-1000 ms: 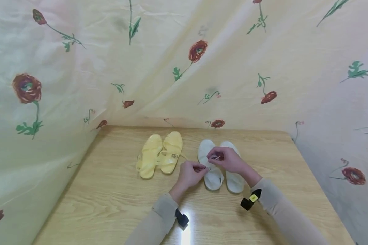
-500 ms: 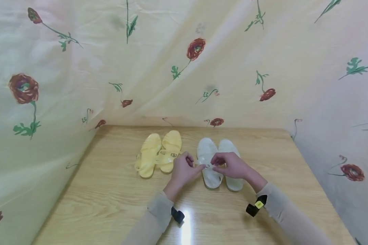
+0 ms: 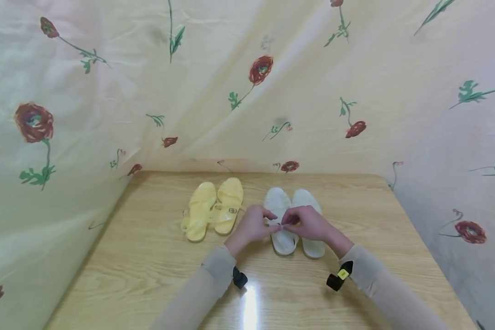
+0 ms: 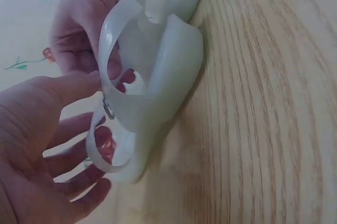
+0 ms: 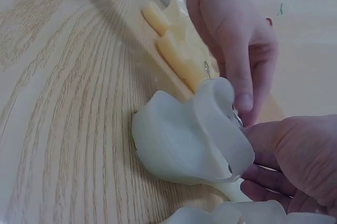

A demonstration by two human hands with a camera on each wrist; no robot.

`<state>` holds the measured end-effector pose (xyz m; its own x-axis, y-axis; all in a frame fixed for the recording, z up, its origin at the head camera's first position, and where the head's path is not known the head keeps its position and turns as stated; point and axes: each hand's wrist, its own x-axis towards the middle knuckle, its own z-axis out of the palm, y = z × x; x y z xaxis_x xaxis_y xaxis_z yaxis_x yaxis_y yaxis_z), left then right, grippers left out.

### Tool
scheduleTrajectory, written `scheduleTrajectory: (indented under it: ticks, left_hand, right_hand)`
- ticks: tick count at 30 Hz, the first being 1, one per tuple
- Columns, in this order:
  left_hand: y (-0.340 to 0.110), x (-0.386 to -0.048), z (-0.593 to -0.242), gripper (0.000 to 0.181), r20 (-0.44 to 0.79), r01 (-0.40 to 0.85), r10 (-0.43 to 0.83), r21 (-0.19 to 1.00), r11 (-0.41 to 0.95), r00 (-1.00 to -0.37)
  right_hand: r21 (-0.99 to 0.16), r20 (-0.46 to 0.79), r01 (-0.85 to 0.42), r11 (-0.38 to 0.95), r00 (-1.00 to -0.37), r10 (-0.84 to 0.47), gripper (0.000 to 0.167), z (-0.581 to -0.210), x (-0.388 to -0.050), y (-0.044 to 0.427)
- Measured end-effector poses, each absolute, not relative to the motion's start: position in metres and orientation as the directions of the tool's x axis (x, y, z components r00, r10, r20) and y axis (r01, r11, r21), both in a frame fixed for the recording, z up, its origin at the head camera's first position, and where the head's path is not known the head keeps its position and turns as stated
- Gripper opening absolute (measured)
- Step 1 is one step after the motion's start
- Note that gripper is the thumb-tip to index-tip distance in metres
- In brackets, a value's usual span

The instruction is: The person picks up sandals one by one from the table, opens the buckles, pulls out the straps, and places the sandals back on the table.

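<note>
A pair of white sandals lies on the table in the head view. Over the left white sandal (image 3: 284, 245), both hands meet at its ankle strap (image 4: 108, 42). My left hand (image 3: 251, 224) pinches the strap by its small metal buckle (image 5: 237, 117) with thumb and forefinger. From the other side, my right hand (image 3: 308, 223) pinches the strap too, thumb against fingers. The strap stands up in a loop above the heel in both wrist views. Fingertips partly cover the buckle, so whether it is fastened cannot be told. Just right lies the second white sandal (image 3: 313, 250), partly under my right hand.
Left of my left hand sit two yellow sandals, the nearer one (image 3: 224, 227) with a dark-marked buckle and the other (image 3: 198, 233) at its left. The wooden table (image 3: 140, 266) ends at a flowered cloth (image 3: 214, 128) behind. Each wrist carries a small black camera (image 3: 240, 278).
My right hand has come down from above the strap toward the left hand. The left fingers opened briefly, then closed in again, and the fingertips of both hands now meet at the strap.
</note>
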<state>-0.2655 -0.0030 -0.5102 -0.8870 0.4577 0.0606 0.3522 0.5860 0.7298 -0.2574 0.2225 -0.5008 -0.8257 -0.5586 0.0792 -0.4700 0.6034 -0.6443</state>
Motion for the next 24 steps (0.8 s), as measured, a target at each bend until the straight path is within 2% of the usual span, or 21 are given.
scheduleTrajectory:
  ticks: [4, 7, 19, 24]
  left_hand:
    - [-0.0009, -0.2692, -0.5161, 0.025, 0.020, 0.336, 0.489, 0.750, 0.570, -0.872]
    - [-0.0002, -0.2704, -0.5195, 0.019, 0.021, 0.322, 0.483, 0.771, 0.550, -0.875]
    - [-0.0040, -0.2670, -0.5164, 0.013, 0.047, 0.313, 0.457, 0.791, 0.526, -0.888]
    - [-0.0030, -0.2651, -0.5186, 0.013, 0.052, 0.291, 0.434, 0.812, 0.506, -0.899]
  right_hand:
    - [-0.660, 0.084, -0.457, 0.597, -0.834, -0.545, 0.008, -0.5041, -0.2588, 0.2219]
    - [-0.672, 0.096, -0.451, 0.588, -0.840, -0.534, 0.004, -0.5051, -0.2591, 0.2224]
    - [-0.666, 0.101, -0.458, 0.589, -0.837, -0.538, 0.013, -0.5096, -0.2624, 0.2314]
    - [-0.678, 0.093, -0.452, 0.579, -0.835, -0.542, 0.005, -0.5078, -0.2632, 0.2260]
